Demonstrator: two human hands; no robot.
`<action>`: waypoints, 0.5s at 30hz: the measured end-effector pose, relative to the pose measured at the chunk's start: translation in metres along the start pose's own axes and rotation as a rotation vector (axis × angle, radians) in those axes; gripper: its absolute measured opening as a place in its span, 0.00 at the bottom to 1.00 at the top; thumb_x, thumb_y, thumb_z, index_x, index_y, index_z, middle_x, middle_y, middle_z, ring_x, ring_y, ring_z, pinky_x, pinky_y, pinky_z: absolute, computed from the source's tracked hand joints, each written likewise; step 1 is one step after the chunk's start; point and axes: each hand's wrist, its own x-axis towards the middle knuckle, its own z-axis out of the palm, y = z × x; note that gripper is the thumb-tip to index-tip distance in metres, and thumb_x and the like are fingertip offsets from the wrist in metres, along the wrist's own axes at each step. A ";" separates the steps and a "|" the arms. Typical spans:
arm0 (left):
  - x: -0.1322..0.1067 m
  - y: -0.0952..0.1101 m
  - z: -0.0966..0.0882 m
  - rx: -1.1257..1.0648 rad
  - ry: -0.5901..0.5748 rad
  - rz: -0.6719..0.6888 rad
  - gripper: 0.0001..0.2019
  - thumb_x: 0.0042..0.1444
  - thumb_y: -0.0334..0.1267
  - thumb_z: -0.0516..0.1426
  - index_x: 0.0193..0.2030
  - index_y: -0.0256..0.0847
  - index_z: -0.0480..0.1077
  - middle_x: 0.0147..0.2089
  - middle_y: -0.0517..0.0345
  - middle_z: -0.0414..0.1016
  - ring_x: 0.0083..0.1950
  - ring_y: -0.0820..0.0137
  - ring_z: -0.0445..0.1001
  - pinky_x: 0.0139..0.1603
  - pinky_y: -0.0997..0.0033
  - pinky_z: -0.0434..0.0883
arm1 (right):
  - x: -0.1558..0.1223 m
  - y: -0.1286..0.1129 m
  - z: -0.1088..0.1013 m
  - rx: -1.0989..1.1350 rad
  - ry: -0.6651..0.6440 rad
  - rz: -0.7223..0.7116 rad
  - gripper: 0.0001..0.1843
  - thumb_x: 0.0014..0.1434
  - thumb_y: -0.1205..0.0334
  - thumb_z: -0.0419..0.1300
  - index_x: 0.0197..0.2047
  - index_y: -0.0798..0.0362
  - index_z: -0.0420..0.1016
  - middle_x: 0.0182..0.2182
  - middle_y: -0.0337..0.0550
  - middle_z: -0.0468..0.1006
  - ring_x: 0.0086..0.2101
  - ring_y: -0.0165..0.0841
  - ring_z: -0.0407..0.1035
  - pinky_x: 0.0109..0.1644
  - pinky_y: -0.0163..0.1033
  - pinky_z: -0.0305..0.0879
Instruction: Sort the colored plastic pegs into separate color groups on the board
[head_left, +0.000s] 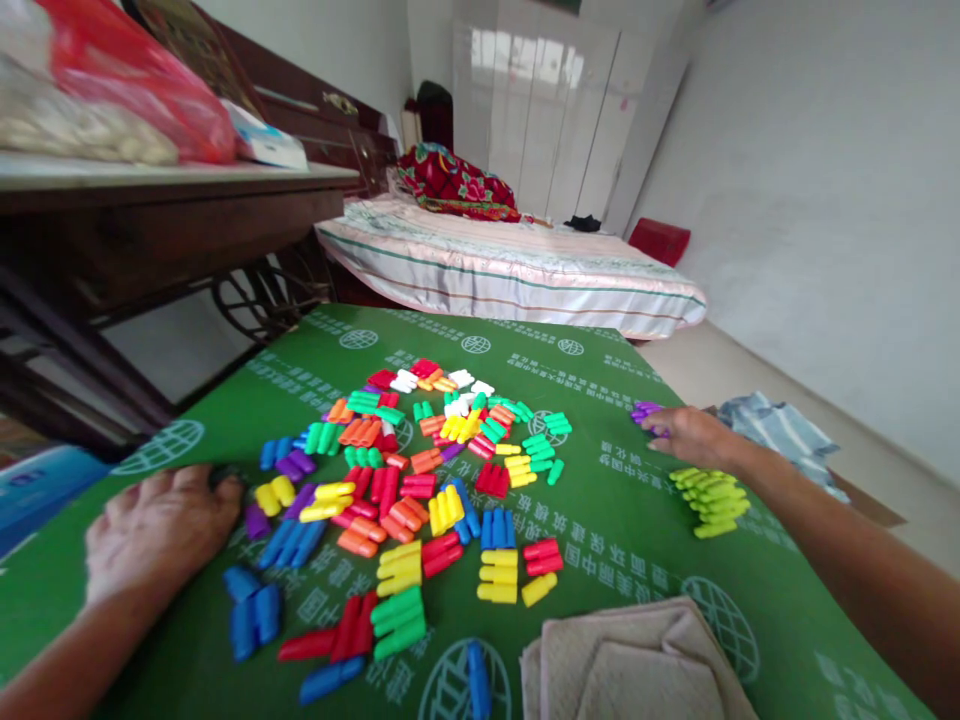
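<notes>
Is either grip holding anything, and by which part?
Right grip is at the purple pieces; whether it holds any, or where, can't be told. Left grip lies on the tabletop, nothing visibly held.

Purple pieces (643, 409) lie partly hidden near heaped lime-green pieces (709, 502), apart from scattered mixed-colour clusters (418, 486).

Soft, even light falls on my green board (600, 470), with only faint shadows around the coloured pieces (499, 575); window-like glare streaks the glossy wardrobe (540, 110). Under the brown table (172, 215) at my left it goes dark. Wide-angle distortion tilts the wall (825, 150) and stretches my right forearm (847, 540), and the far left edge blurs.
</notes>
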 end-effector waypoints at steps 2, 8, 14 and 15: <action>-0.003 0.003 -0.003 -0.010 0.010 0.008 0.31 0.59 0.51 0.32 0.58 0.36 0.60 0.61 0.40 0.61 0.60 0.49 0.59 0.55 0.55 0.59 | -0.005 -0.039 0.004 0.035 -0.026 -0.092 0.14 0.55 0.58 0.58 0.44 0.50 0.76 0.36 0.42 0.78 0.33 0.33 0.71 0.36 0.36 0.65; -0.014 0.000 -0.005 -0.085 0.087 0.072 0.26 0.60 0.48 0.39 0.52 0.31 0.64 0.56 0.35 0.65 0.57 0.48 0.61 0.52 0.53 0.61 | -0.025 -0.156 0.014 0.171 -0.118 -0.319 0.11 0.58 0.58 0.55 0.43 0.48 0.75 0.38 0.41 0.78 0.34 0.32 0.71 0.37 0.34 0.61; -0.020 -0.001 0.005 -0.100 0.146 0.061 0.24 0.59 0.46 0.41 0.51 0.32 0.67 0.53 0.37 0.67 0.57 0.51 0.62 0.54 0.54 0.60 | -0.027 -0.217 0.030 0.272 -0.061 -0.345 0.10 0.60 0.59 0.52 0.40 0.48 0.75 0.39 0.41 0.77 0.38 0.32 0.70 0.40 0.34 0.60; -0.020 -0.001 0.008 -0.104 0.161 0.059 0.24 0.59 0.46 0.41 0.50 0.33 0.68 0.53 0.38 0.68 0.57 0.51 0.62 0.54 0.54 0.61 | -0.026 -0.224 0.033 0.273 -0.050 -0.348 0.10 0.60 0.59 0.52 0.39 0.48 0.74 0.39 0.40 0.77 0.38 0.32 0.70 0.39 0.34 0.60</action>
